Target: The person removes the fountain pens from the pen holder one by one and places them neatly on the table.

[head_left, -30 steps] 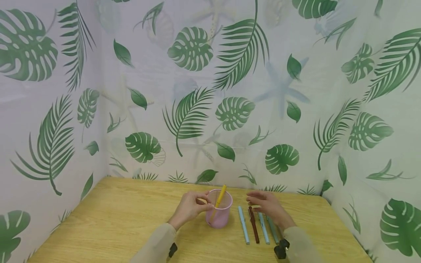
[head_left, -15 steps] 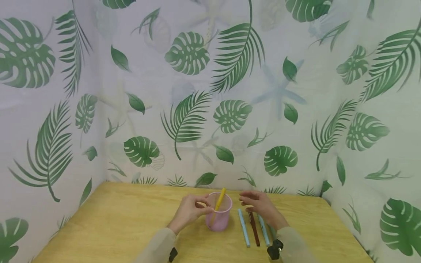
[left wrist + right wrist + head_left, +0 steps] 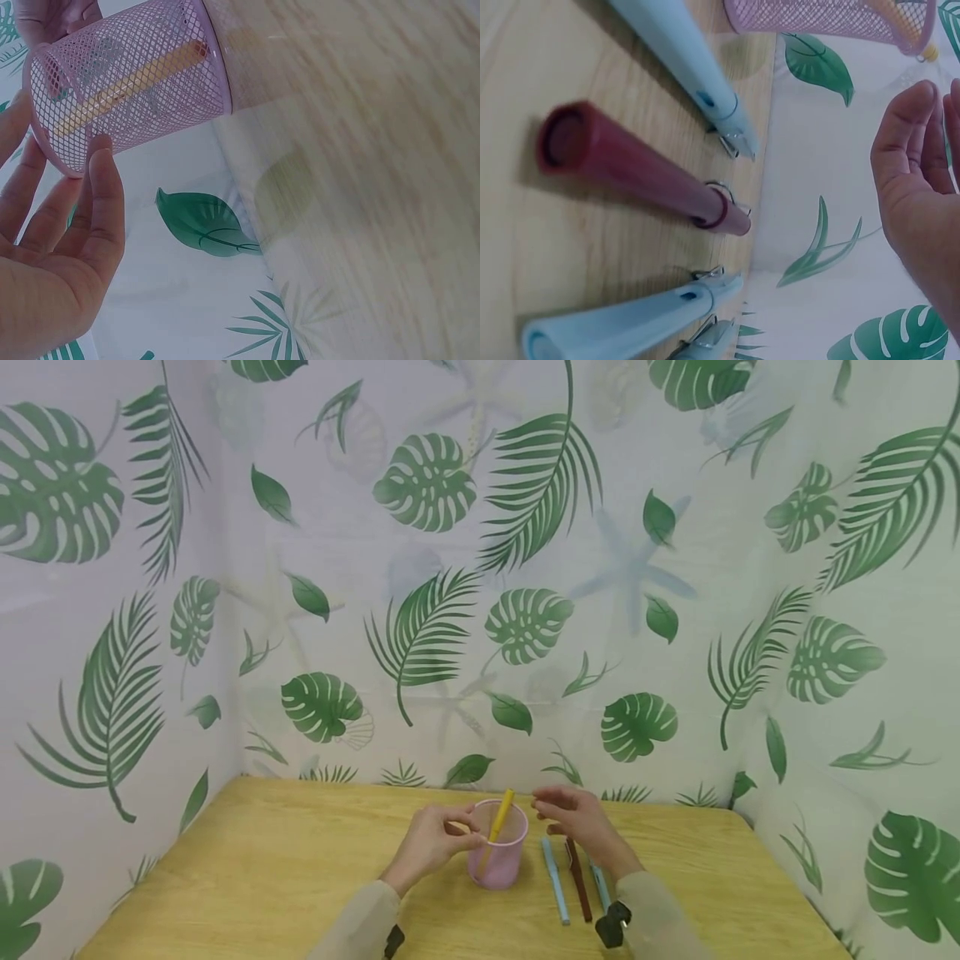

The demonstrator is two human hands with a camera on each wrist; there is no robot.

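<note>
A pink mesh pen cup [image 3: 495, 864] stands upright on the table with a yellow pen [image 3: 500, 817] leaning inside it. My left hand [image 3: 431, 847] pinches the cup's rim on its left side. In the left wrist view the fingers of the left hand [image 3: 64, 247] lie about the mesh rim. Just right of the cup, my right hand [image 3: 581, 822] hovers with loosely bent fingers, holding nothing. Below it lie a light blue pen [image 3: 555, 881], a dark red pen [image 3: 579, 881] and a second light blue pen [image 3: 601, 889], partly covered by the right wrist.
Another pale blue pen [image 3: 709, 341] shows at the bottom of the right wrist view; the right arm hides it in the head view. The wooden table [image 3: 300, 852] meets a leaf-printed sheet [image 3: 420, 735] at its back edge, and similar sheets hang on both sides.
My right hand has moved left, from above the pens toward the cup. The left hand keeps its hold on the rim. The head view has tilted up slightly.
</note>
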